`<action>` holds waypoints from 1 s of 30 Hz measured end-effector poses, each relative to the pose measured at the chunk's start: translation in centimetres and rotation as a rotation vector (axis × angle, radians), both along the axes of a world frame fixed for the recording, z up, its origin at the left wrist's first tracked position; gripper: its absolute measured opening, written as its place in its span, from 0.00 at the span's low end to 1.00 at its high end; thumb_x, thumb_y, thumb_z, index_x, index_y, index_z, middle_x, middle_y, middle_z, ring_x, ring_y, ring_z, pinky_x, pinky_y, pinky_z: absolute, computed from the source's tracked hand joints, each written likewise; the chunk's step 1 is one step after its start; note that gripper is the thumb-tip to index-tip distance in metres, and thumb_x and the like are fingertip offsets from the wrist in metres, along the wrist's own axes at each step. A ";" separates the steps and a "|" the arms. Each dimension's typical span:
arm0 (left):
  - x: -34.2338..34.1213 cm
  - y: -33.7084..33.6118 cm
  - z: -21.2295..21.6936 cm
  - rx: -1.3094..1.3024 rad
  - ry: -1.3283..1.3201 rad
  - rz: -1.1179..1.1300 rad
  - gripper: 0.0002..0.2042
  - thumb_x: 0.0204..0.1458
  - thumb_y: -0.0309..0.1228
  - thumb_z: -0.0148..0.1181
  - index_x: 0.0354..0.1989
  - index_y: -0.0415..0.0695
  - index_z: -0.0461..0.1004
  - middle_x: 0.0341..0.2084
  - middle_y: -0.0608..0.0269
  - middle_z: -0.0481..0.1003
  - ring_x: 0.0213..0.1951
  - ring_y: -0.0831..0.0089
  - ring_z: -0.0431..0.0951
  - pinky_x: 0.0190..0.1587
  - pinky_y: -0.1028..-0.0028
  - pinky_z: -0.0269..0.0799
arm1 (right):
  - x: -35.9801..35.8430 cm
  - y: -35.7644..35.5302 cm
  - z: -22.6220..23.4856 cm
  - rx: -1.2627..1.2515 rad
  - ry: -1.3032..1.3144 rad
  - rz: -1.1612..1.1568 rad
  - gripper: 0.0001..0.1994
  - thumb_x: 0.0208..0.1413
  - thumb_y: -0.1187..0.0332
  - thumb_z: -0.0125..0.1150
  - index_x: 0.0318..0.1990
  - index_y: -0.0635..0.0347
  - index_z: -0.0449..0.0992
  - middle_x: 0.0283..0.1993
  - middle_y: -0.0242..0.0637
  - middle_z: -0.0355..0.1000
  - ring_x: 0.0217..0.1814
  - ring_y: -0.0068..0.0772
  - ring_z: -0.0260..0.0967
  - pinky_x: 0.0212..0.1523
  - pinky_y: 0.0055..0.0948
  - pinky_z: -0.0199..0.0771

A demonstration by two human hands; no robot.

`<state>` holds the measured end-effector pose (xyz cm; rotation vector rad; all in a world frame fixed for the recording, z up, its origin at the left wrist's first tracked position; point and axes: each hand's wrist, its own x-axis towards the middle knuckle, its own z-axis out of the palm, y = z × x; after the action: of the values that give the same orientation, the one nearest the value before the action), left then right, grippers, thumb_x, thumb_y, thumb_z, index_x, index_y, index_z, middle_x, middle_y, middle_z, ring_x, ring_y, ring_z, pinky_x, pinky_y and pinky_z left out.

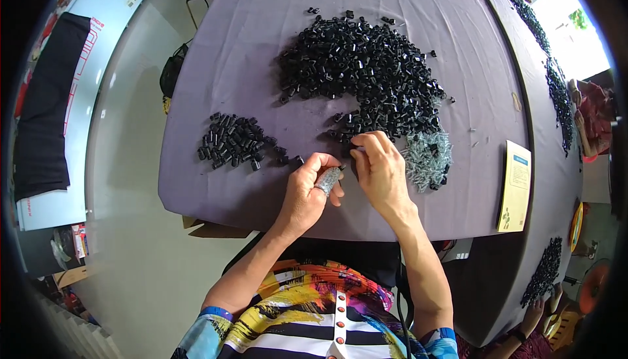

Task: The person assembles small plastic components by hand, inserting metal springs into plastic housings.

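Note:
My left hand (310,188) is closed near the table's front edge, with a grey wrapping around one finger. At its fingertips is a small black piece (342,167), partly hidden. My right hand (381,172) has its thumb and fingers pinched together at the near edge of a large heap of small black plastic pieces (360,58). What those fingertips hold, if anything, is hidden. A heap of small see-through plastic pieces (428,159) lies just right of my right hand. Left of my left hand is a smaller pile of black tube-shaped pieces (232,140), trailing toward it.
A grey cloth covers the table (229,65). To the right lies a yellowish booklet (515,186). Beyond a dark seam, more black heaps (546,271) lie near other people's hands (533,316). A white box (98,25) with black cloth (49,110) stands at far left.

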<state>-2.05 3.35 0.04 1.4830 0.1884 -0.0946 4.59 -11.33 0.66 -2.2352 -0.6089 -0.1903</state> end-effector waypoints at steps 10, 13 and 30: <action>0.1 0.1 -0.5 -0.002 0.019 0.002 0.07 0.56 0.16 0.45 0.40 0.35 0.69 0.27 0.63 0.73 0.23 0.80 0.74 0.25 0.78 0.73 | -0.4 0.0 0.7 -0.249 0.002 0.074 0.12 0.49 0.81 0.56 0.43 0.64 0.72 0.34 0.45 0.65 0.34 0.49 0.69 0.35 0.40 0.72; 0.1 -0.1 0.0 0.012 0.042 0.007 0.07 0.57 0.17 0.45 0.41 0.36 0.70 0.27 0.63 0.73 0.23 0.81 0.73 0.25 0.79 0.72 | -1.1 -0.6 0.3 -0.229 -0.118 0.096 0.14 0.48 0.82 0.55 0.44 0.65 0.72 0.34 0.43 0.64 0.33 0.48 0.68 0.34 0.40 0.71; 0.2 -0.8 0.6 0.158 0.059 -0.089 0.14 0.51 0.15 0.44 0.43 0.38 0.72 0.28 0.62 0.76 0.25 0.79 0.74 0.26 0.77 0.73 | -3.6 -1.2 0.1 0.345 0.273 0.015 0.06 0.55 0.81 0.56 0.39 0.65 0.75 0.31 0.33 0.69 0.28 0.21 0.68 0.30 0.20 0.68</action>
<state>-1.81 2.57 0.66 1.6474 0.1809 -0.1993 1.03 -12.52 0.78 -1.8799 -0.4097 0.0190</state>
